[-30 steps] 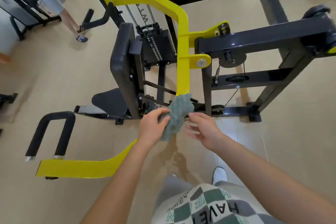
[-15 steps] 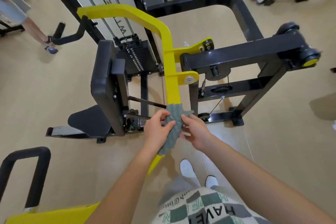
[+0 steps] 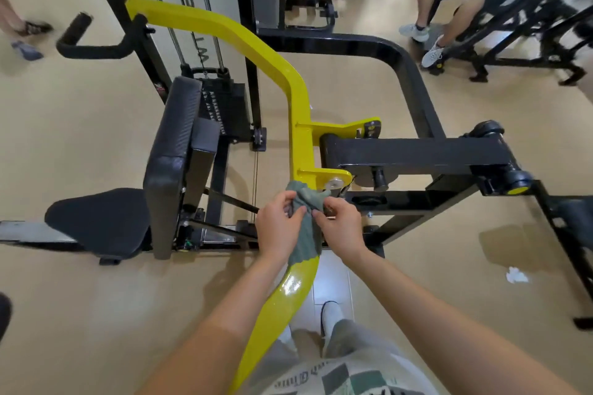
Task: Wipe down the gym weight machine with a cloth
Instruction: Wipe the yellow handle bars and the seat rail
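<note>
A grey-green cloth [image 3: 305, 228] is draped over the yellow arm [image 3: 300, 125] of the weight machine, just below its pivot bracket. My left hand [image 3: 277, 228] grips the cloth's left side and my right hand [image 3: 341, 226] pinches its right side, both pressed against the yellow bar. The yellow arm curves down toward my legs and up to the far left. The machine's black back pad [image 3: 171, 151] and seat [image 3: 99, 221] are left of my hands. The black frame beam [image 3: 417, 152] runs off to the right.
The weight stack [image 3: 224, 106] and cables stand behind the back pad. A black handle [image 3: 83, 42] sticks out at the upper left. A person sits on another machine [image 3: 526, 26] at the upper right, and someone's feet [image 3: 29, 38] show at the far left. A crumpled white scrap [image 3: 516, 276] lies on the tan floor.
I have stepped closer and the view has shifted left and up. My right hand has closed onto the cloth, and both hands have brought it up the yellow arm toward the pivot.
</note>
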